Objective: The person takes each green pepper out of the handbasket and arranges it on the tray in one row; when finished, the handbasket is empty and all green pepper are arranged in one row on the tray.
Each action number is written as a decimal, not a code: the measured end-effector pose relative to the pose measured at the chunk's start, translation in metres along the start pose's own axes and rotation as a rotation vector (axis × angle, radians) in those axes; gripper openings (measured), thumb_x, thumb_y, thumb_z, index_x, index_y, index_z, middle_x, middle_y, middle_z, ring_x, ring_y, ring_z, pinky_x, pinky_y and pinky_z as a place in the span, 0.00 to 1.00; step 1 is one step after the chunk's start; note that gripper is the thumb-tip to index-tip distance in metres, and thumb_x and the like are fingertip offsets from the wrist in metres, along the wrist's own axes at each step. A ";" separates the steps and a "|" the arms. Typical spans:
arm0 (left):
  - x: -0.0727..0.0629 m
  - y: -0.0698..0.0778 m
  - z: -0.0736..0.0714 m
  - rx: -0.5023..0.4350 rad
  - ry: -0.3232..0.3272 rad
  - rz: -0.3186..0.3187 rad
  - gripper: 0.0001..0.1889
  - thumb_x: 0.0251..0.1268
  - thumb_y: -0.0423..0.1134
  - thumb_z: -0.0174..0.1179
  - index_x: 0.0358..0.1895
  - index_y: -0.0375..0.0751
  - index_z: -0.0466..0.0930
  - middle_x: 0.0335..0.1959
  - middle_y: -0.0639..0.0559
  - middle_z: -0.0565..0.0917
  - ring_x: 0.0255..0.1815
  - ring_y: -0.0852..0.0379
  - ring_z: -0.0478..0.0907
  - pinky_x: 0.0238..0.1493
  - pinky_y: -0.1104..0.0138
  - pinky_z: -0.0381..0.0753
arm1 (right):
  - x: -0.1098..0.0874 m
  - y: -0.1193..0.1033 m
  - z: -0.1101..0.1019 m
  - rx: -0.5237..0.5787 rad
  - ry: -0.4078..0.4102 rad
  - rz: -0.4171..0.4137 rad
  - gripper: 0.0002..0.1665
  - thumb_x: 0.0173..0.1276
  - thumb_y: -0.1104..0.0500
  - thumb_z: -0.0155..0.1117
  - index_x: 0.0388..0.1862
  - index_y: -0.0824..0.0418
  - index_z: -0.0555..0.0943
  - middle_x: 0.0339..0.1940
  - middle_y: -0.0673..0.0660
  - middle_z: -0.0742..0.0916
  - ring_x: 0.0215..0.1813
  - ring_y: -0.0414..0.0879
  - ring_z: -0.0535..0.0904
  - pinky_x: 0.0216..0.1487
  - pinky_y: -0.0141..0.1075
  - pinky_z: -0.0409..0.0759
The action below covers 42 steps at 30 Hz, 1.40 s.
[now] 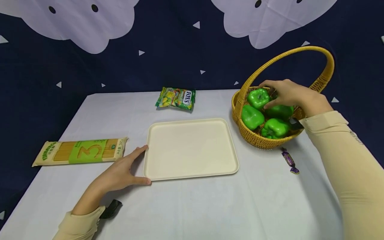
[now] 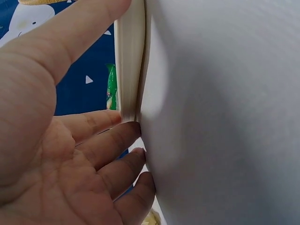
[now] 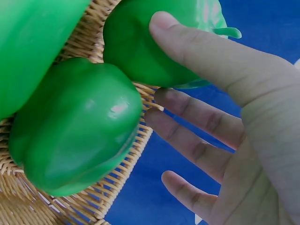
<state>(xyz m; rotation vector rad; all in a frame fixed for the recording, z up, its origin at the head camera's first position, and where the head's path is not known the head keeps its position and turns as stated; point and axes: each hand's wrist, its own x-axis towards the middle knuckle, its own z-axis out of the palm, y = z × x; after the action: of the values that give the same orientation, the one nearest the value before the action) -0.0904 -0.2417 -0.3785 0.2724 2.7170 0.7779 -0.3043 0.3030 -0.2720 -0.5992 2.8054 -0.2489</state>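
My left hand (image 1: 120, 173) rests at the left end of a cream rectangular tray (image 1: 192, 150). Its index finger touches the tray's left edge and its thumb the near left corner, with the fingers fairly straight. Over a wicker basket (image 1: 255, 139), my right hand (image 1: 292, 93) holds a green bell pepper (image 1: 258, 97) between thumb and fingers. In the right wrist view the thumb lies on that pepper, which partly hides the fingers behind it. Other green peppers sit in the basket, one at the left (image 1: 252, 117) and one in front (image 1: 275, 128).
A pack of noodles (image 1: 87, 151) lies left of the tray. Behind the tray is a green FOX'S candy bag (image 1: 177, 98). A purple wrapped candy (image 1: 289, 161) lies in front of the basket, whose tall handle (image 1: 300, 50) arches up. A dark blue patterned cloth (image 1: 168, 43) hangs behind the white table.
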 end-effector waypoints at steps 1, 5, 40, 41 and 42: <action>0.000 0.000 -0.001 -0.001 0.000 0.002 0.67 0.45 0.65 0.84 0.88 0.47 0.55 0.85 0.27 0.60 0.83 0.22 0.58 0.76 0.26 0.65 | -0.002 0.000 -0.001 0.007 0.006 0.004 0.49 0.68 0.50 0.81 0.82 0.58 0.66 0.67 0.78 0.82 0.68 0.73 0.79 0.66 0.68 0.81; 0.000 0.001 -0.002 -0.002 0.001 0.006 0.67 0.46 0.65 0.84 0.87 0.46 0.56 0.85 0.27 0.60 0.83 0.22 0.58 0.76 0.26 0.65 | -0.008 0.001 -0.005 0.021 0.030 0.024 0.49 0.69 0.46 0.80 0.82 0.57 0.66 0.69 0.77 0.81 0.69 0.72 0.79 0.66 0.68 0.80; 0.000 -0.001 -0.002 0.001 -0.012 -0.004 0.68 0.45 0.66 0.84 0.88 0.48 0.55 0.85 0.28 0.59 0.84 0.22 0.58 0.76 0.26 0.65 | -0.052 0.003 -0.005 0.074 0.190 0.045 0.49 0.66 0.39 0.80 0.78 0.60 0.72 0.70 0.70 0.82 0.67 0.68 0.80 0.64 0.67 0.80; 0.000 -0.001 -0.002 0.001 -0.012 -0.004 0.68 0.45 0.66 0.84 0.88 0.48 0.55 0.85 0.28 0.59 0.84 0.22 0.58 0.75 0.26 0.65 | -0.053 0.002 -0.005 0.078 0.190 0.049 0.49 0.66 0.39 0.80 0.78 0.60 0.72 0.70 0.70 0.81 0.67 0.68 0.80 0.64 0.67 0.79; 0.001 -0.001 -0.002 0.001 -0.011 -0.004 0.67 0.45 0.66 0.84 0.88 0.48 0.55 0.85 0.28 0.59 0.84 0.22 0.58 0.75 0.26 0.65 | -0.054 0.002 -0.006 0.084 0.191 0.053 0.49 0.66 0.39 0.80 0.78 0.60 0.72 0.71 0.70 0.81 0.67 0.68 0.79 0.65 0.68 0.79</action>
<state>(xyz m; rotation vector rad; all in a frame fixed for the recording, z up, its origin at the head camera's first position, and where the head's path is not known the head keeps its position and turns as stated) -0.0918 -0.2433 -0.3774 0.2711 2.7068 0.7711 -0.2594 0.3279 -0.2555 -0.5063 2.9706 -0.4330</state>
